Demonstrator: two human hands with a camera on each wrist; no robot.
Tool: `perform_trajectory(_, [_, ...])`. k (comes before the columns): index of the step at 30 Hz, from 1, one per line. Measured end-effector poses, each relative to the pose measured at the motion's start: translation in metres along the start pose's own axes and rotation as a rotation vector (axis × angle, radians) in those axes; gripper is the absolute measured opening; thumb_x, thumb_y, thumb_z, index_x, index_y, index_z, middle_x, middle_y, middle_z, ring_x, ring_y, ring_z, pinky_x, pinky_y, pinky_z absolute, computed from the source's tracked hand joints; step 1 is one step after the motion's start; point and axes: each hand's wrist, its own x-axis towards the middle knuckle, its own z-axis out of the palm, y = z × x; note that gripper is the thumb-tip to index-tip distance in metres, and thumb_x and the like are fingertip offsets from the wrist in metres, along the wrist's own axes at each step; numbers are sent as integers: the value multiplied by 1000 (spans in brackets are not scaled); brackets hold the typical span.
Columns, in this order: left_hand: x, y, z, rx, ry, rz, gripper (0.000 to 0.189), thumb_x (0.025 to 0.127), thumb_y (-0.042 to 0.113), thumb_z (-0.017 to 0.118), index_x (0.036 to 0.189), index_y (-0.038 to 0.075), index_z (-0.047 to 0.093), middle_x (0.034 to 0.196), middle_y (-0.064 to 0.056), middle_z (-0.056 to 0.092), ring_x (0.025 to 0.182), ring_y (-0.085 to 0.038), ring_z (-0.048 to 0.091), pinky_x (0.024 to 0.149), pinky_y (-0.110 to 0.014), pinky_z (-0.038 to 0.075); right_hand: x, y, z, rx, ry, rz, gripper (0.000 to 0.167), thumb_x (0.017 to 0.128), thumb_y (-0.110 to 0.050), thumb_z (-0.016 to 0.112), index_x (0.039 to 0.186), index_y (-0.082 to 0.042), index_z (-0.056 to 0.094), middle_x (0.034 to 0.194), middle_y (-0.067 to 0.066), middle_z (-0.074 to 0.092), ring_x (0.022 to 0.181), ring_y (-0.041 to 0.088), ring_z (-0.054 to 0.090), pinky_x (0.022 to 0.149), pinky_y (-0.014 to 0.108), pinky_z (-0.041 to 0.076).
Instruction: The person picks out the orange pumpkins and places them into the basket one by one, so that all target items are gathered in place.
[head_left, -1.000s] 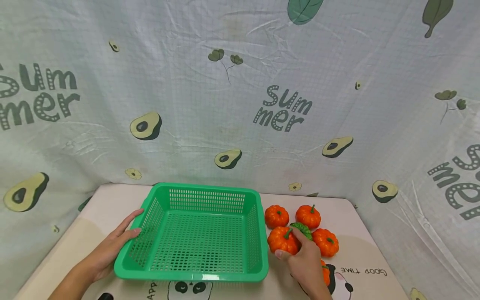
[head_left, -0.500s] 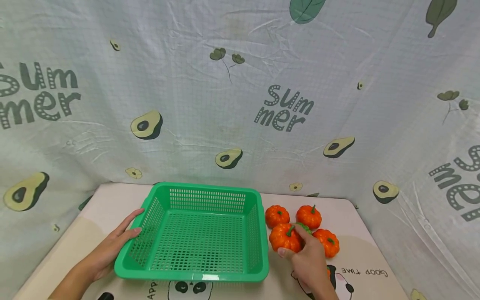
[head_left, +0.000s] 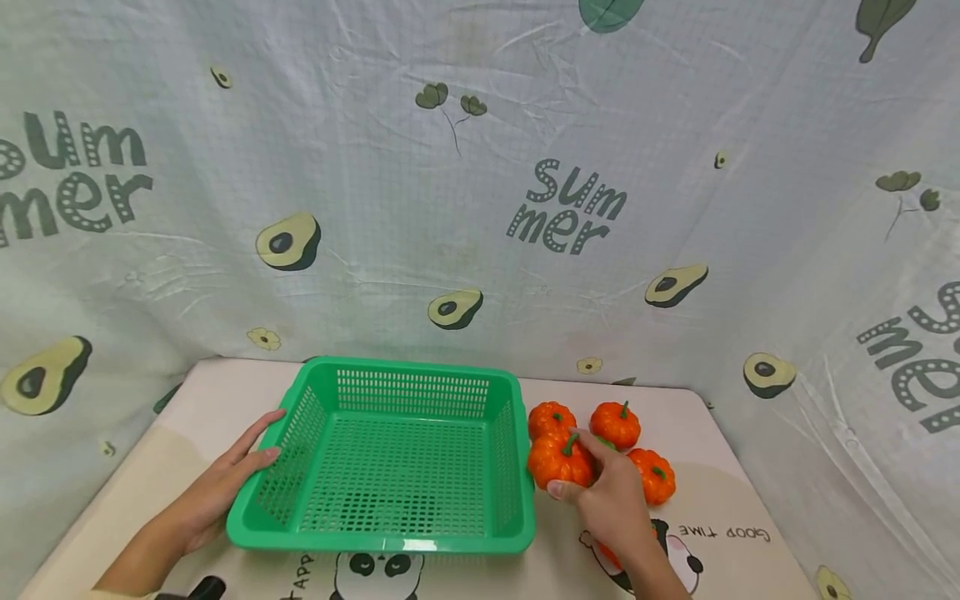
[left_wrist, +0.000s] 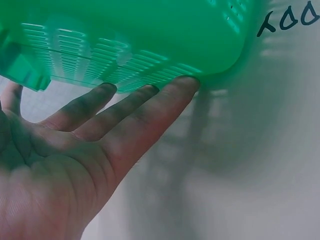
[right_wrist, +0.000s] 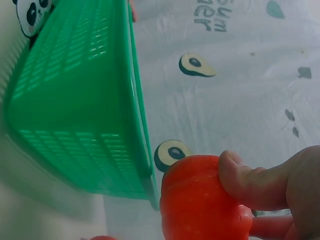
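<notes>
A green slotted plastic basket sits on the table. At its left side my left hand holds the rim, thumb over the edge; in the left wrist view the other fingers stretch along the outer wall. To the right of the basket, my right hand grips a small orange pumpkin between thumb and fingers, its green stem upward. In the right wrist view this pumpkin appears close beside the basket's rim. Nothing lies inside the basket.
Other small orange pumpkins stand behind and right of my right hand. A green one is mostly hidden by that hand, and another orange one by the wrist. A printed curtain hangs behind the table.
My right hand has moved slightly left and back with the orange pumpkin, which now overlaps the one behind it in view. The left hand keeps its place. The head view has tilted slightly.
</notes>
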Motion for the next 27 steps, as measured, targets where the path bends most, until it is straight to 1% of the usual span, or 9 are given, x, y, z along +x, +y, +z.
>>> perform_trajectory(4, [0, 1, 2, -10, -1, -1, 71, 113, 37, 40, 167, 37, -6, 174, -24, -10, 148, -36, 34, 93, -27, 54, 1, -3, -1, 15, -23, -2, 82, 76, -17, 93, 147, 0, 57, 153, 24, 55, 144, 43, 48, 118, 62, 37])
perform_trajectory(9, [-1, 2, 2, -4, 9, 0, 71, 113, 37, 40, 167, 38, -6, 174, -25, -8, 148, -38, 34, 92, -28, 54, 2, -7, -1, 39, -49, -9, 85, 76, -17, 93, 148, 1, 55, 154, 25, 54, 148, 45, 44, 119, 62, 36])
perform_trajectory(11, [-1, 2, 2, -2, 12, -1, 71, 113, 38, 40, 167, 38, -6, 174, -25, -8, 148, -39, 34, 92, -29, 54, 2, -9, 0, 39, -53, -18, 84, 75, -18, 93, 148, 0, 55, 152, 24, 55, 147, 45, 45, 118, 62, 37])
perform_trajectory(16, [-1, 0, 1, -11, 8, 1, 71, 113, 37, 40, 167, 38, -5, 174, -25, -8, 147, -37, 35, 93, -29, 54, 4, -12, 3, 56, -56, -37, 82, 74, -15, 94, 147, -2, 58, 149, 23, 59, 141, 42, 52, 116, 61, 41])
perform_trajectory(23, [-1, -1, 0, -33, -4, 0, 71, 113, 37, 40, 167, 38, -6, 174, -24, -9, 147, -37, 34, 93, -29, 54, 6, -16, 8, 84, -54, -53, 78, 76, -13, 92, 146, -4, 59, 147, 21, 62, 137, 39, 55, 113, 59, 46])
perform_trajectory(27, [-1, -1, 1, -38, -2, -2, 71, 113, 36, 40, 168, 37, -5, 174, -25, -9, 148, -38, 34, 93, -30, 54, 7, -18, 11, 109, -65, -48, 77, 77, -9, 91, 147, -3, 58, 147, 20, 61, 136, 39, 56, 110, 56, 49])
